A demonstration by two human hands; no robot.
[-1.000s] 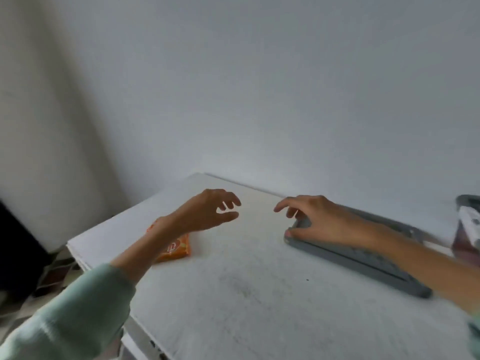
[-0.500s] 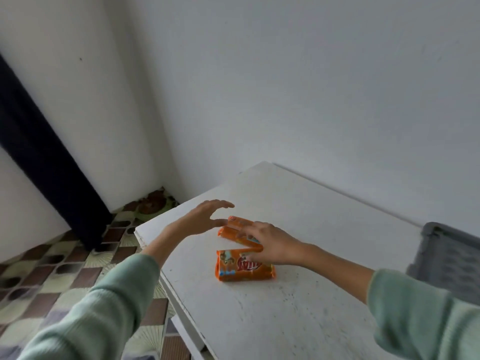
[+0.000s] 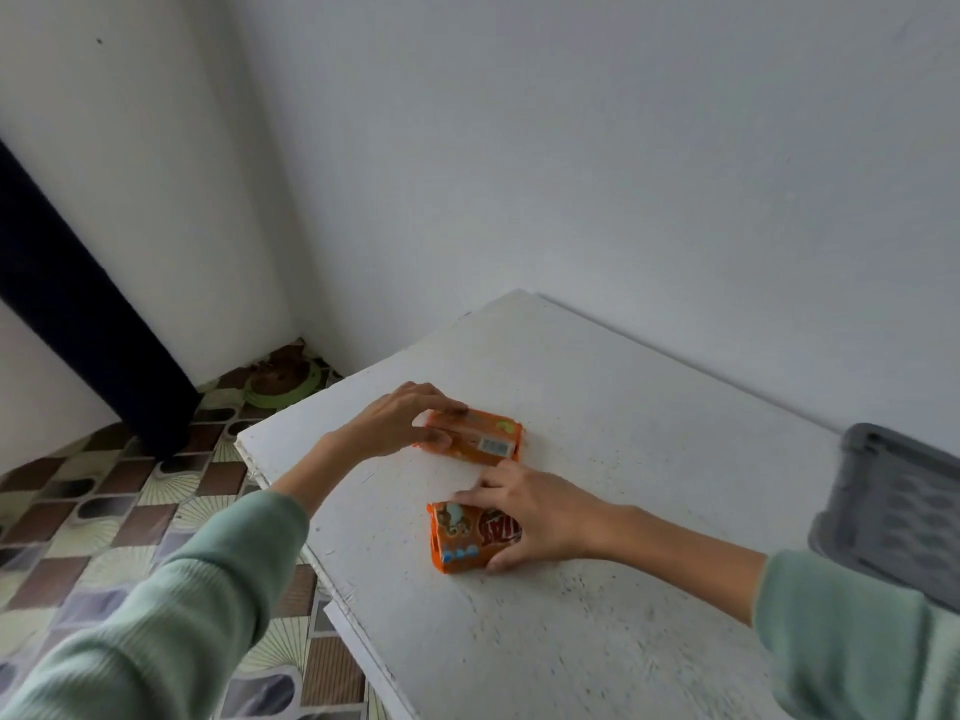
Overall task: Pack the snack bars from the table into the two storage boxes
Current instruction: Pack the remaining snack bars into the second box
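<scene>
Two orange snack bar packs lie on the white table [image 3: 597, 397] near its left corner. My left hand [image 3: 400, 423] grips the far pack [image 3: 483, 439] at its left end, fingers over the top and thumb on the near side. My right hand [image 3: 530, 517] grips the near pack [image 3: 457, 537], fingers curled over its far edge and thumb on its near side. Both packs rest on the table. A grey storage box part [image 3: 893, 511] with a ribbed surface lies at the right edge of the view, apart from both hands.
The table's left edge [image 3: 280, 480] runs close to the packs, with a patterned tile floor [image 3: 104, 517] below. White walls stand behind the table. A dark curtain [image 3: 78, 314] hangs at the left, and a green dish [image 3: 280, 387] sits on the floor in the corner.
The view has swung left from the grey box part to the table's corner. Both hands moved to the orange packs; the left now grips the far one, the right the near one.
</scene>
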